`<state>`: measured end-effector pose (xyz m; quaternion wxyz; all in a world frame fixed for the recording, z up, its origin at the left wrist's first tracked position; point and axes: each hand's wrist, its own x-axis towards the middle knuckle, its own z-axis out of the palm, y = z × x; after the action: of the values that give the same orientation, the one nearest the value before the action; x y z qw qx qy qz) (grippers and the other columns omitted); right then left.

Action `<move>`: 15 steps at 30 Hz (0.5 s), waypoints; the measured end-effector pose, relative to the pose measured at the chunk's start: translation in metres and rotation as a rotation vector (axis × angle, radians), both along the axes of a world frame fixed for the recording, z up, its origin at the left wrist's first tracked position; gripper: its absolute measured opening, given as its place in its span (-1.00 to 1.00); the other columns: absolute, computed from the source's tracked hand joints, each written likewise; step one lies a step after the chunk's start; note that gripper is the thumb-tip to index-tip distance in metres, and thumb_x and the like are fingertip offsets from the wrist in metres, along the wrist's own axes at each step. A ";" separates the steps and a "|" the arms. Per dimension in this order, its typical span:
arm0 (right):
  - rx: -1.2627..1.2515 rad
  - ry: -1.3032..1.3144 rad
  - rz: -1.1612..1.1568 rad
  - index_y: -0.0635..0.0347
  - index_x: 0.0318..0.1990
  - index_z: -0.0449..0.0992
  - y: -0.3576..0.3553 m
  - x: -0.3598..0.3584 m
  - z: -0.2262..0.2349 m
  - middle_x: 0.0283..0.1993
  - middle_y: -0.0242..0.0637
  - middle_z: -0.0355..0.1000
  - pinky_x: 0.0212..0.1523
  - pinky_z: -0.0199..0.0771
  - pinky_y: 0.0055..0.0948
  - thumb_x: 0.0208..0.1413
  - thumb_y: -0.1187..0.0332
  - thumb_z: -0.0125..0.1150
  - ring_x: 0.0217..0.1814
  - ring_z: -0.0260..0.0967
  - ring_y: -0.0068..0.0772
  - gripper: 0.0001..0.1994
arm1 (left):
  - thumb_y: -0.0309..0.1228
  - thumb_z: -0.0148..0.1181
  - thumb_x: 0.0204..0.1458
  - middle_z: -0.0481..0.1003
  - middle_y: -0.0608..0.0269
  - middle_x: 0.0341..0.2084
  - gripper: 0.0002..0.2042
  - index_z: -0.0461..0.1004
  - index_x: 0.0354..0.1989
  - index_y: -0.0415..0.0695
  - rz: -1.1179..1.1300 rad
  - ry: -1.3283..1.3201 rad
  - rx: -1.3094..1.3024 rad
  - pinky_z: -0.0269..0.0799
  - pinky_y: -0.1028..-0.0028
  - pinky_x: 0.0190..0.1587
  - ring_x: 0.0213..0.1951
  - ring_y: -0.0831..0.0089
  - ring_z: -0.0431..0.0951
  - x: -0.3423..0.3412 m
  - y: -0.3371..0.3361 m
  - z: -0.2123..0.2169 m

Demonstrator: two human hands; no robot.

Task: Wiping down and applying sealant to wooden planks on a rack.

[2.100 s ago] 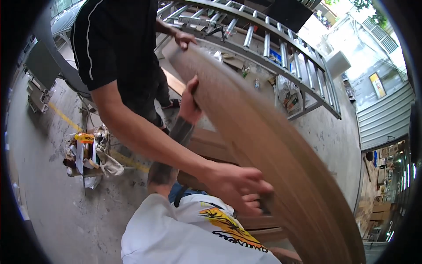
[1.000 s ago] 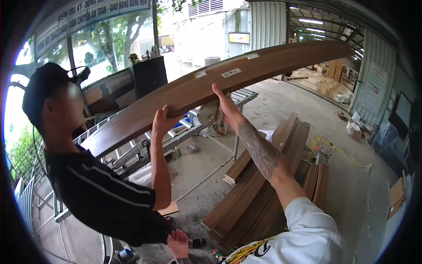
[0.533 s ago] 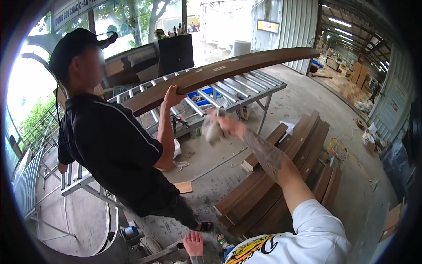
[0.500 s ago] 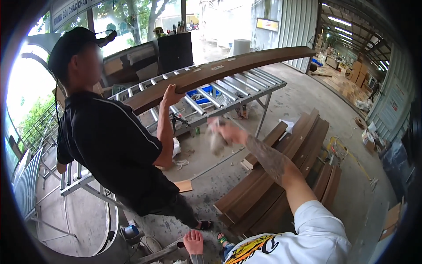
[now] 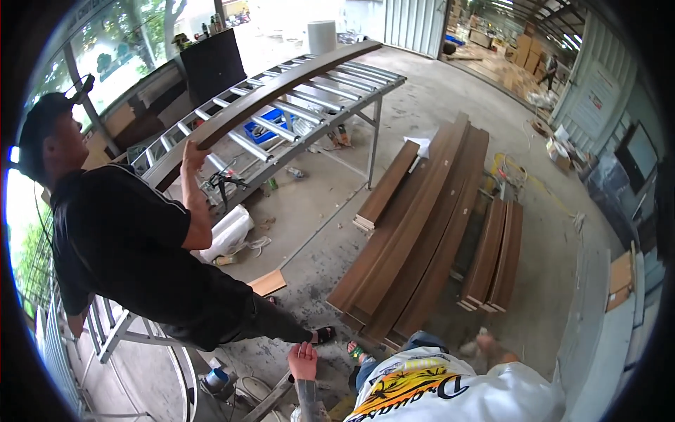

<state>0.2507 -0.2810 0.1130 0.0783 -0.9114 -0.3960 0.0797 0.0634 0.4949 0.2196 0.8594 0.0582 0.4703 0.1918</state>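
Observation:
My left hand [image 5: 302, 361] hangs low at the front, its fingers loosely curled with nothing visible in them. My right hand [image 5: 486, 343] is down beside the white shirt, smeared by motion. Next to its fingers is a blurred pale rag [image 5: 467, 347], seemingly in its grip. Ahead of me on the floor lies a stack of long, curved brown wooden boards [image 5: 422, 232]. Shorter brown boards [image 5: 492, 253] lie to the right. A co-worker in black [image 5: 133, 239] stands at left, a hand [image 5: 193, 153] on a long curved board [image 5: 246, 102] resting on a roller conveyor [image 5: 330, 105].
A blue tray [image 5: 271, 125] sits under the rollers. White wrapping [image 5: 228, 231] and a small light board [image 5: 268, 283] lie by the co-worker's feet. A yellow hose [image 5: 541, 190] trails across the floor at right. Metal framing [image 5: 264, 399] stands near my left hand.
My right hand has swung from near the conveyor down and back to my side. My view has shifted right and down. The co-worker still holds the board on the rollers.

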 end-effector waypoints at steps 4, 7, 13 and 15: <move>0.281 0.072 -0.055 0.10 -0.38 0.48 -0.027 -0.102 -0.017 -0.43 -0.37 0.42 -0.45 0.38 -0.21 0.24 0.33 0.08 -0.45 0.36 -0.33 -0.85 | -0.18 0.14 0.23 0.54 0.23 -0.11 -0.76 0.42 -0.06 -0.03 -0.134 -0.027 0.113 0.52 0.18 -0.01 -0.09 0.28 0.56 0.025 -0.010 0.011; 0.451 0.137 -0.102 0.09 -0.35 0.49 0.014 -0.085 -0.052 -0.45 -0.41 0.40 -0.45 0.38 -0.25 0.24 0.33 0.10 -0.45 0.36 -0.39 -0.87 | -0.20 0.16 0.22 0.55 0.23 -0.14 -0.77 0.42 -0.06 -0.04 -0.175 0.024 0.123 0.53 0.20 -0.02 -0.11 0.28 0.57 0.038 -0.032 0.016; 1.010 0.225 -0.364 0.06 -0.30 0.52 0.075 -0.013 -0.024 -0.49 -0.50 0.36 -0.45 0.38 -0.34 0.22 0.32 0.15 -0.43 0.37 -0.53 -0.92 | -0.20 0.10 0.27 0.55 0.23 -0.18 -0.75 0.39 0.01 -0.03 -0.488 0.168 0.363 0.55 0.27 -0.09 -0.18 0.31 0.59 0.055 -0.068 0.006; 0.882 0.572 -0.736 0.17 -0.05 0.49 0.111 0.030 0.025 -0.22 -0.38 0.48 -0.12 0.48 -0.23 0.10 0.36 0.25 -0.14 0.42 -0.44 -0.74 | -0.24 -0.01 0.32 0.54 0.24 -0.19 -0.80 0.38 0.02 0.00 -0.554 0.299 0.493 0.54 0.33 -0.23 -0.24 0.30 0.60 0.052 -0.089 0.005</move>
<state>0.2803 -0.1702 0.1378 0.5708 -0.8125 -0.0163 0.1171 0.1149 0.4060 0.2248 0.7611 0.4147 0.4964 0.0494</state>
